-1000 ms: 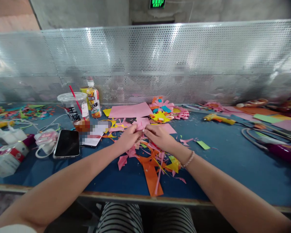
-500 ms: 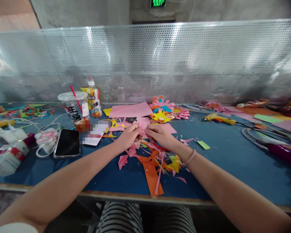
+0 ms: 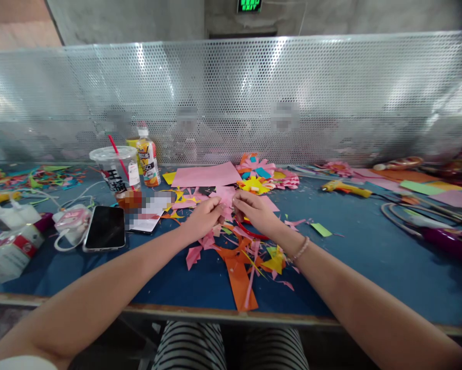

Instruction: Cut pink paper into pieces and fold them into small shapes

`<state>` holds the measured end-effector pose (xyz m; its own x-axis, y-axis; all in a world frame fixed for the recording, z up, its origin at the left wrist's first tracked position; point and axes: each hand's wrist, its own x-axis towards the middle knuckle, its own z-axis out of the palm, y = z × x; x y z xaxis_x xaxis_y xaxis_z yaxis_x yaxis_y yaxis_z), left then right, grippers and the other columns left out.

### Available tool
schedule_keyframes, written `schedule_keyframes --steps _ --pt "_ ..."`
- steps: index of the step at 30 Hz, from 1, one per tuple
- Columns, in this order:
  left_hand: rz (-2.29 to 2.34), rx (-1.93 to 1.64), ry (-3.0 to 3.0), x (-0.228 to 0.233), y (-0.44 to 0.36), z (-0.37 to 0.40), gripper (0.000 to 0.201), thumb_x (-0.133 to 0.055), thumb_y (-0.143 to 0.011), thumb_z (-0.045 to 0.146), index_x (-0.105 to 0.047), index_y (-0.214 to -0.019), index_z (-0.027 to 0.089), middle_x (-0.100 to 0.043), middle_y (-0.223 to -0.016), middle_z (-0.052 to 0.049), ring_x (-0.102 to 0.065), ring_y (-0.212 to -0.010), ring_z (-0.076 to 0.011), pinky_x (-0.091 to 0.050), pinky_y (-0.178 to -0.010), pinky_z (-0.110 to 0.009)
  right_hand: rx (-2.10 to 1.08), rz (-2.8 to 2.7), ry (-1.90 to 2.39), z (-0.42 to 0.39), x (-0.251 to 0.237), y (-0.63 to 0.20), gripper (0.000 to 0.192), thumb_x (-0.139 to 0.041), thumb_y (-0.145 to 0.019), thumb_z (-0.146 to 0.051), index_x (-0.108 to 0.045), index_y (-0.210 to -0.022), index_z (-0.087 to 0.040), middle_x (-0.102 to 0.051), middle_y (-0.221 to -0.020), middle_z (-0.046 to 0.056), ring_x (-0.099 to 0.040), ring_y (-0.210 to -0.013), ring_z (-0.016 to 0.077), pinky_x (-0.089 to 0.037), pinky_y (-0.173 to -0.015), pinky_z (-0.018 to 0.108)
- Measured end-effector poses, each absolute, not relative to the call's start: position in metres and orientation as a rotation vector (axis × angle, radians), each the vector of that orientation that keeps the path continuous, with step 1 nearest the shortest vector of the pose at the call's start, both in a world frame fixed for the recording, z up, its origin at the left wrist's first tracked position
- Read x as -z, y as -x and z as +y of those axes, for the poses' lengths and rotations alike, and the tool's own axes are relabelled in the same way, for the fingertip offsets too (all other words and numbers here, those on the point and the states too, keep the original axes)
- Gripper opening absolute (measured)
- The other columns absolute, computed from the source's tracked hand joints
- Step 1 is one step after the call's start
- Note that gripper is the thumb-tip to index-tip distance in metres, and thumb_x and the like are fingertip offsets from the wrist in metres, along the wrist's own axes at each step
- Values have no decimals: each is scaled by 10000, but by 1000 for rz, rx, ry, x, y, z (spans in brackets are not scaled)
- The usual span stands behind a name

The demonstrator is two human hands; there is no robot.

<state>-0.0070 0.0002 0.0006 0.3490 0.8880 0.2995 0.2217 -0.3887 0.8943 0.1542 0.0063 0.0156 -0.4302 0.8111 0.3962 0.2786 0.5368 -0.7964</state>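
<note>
Pink paper piece [image 3: 226, 201] pinched between both hands, shaping only partly done.
It is held just above the blue surface [image 3: 362, 257], the left hand [image 3: 203, 218] and right hand [image 3: 256, 211] each clenched on an edge. Thin, matte and creased, it is still an irregular shape. Below the grip lie jagged orange, yellow and pink offcuts [image 3: 238, 262]; beyond it, finished layered paper flowers [image 3: 261, 177] and a flat pink sheet [image 3: 205, 176].

The pink paper piece [image 3: 226, 198] pinched between both hands looks thin and matt, like the paper scraps [image 3: 240, 257] strewn over the smooth blue tabletop [image 3: 369, 257]. The perforated metal screen [image 3: 254, 97] shines; the phone [image 3: 105, 227] is glossy glass, the cup [image 3: 115, 167] clear plastic.
</note>
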Motion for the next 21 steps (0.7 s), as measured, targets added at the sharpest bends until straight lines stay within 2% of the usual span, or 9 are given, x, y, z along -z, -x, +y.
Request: schedule_keyframes --steps 9,17,21 --pt "1008 -977 -1820 -1 6 -3 341 -429 -778 472 -383 -601 184 -482 -475 41 -307 -358 -56 -201 -393 -207 -615 -2095 956 4 -17 -153 250 -400 -814 -293 -391 -591 -180 -407 -493 -48 -374 -459 76 -290 -455 209" --pt "905 -947 -1792 -4 6 -4 368 -424 -776 485 -378 -578 178 -437 -443 50 -322 -354 -49 -219 -380 -197 -640 -2096 910 2 -19 -153 238 -388 -822 -280 -384 -605 -182 -386 -513 -49 -387 -451 74 -297 -447 206" --pt "946 -998 -1854 -8 6 -8 367 -409 -786 477 -357 -575 182 -459 -433 53 -336 -341 -49 -239 -377 -192 -749 -2029 867 2 -19 -153 254 -403 -823 -333 -373 -618 -187 -383 -529 -49 -404 -453 75 -319 -447 209"
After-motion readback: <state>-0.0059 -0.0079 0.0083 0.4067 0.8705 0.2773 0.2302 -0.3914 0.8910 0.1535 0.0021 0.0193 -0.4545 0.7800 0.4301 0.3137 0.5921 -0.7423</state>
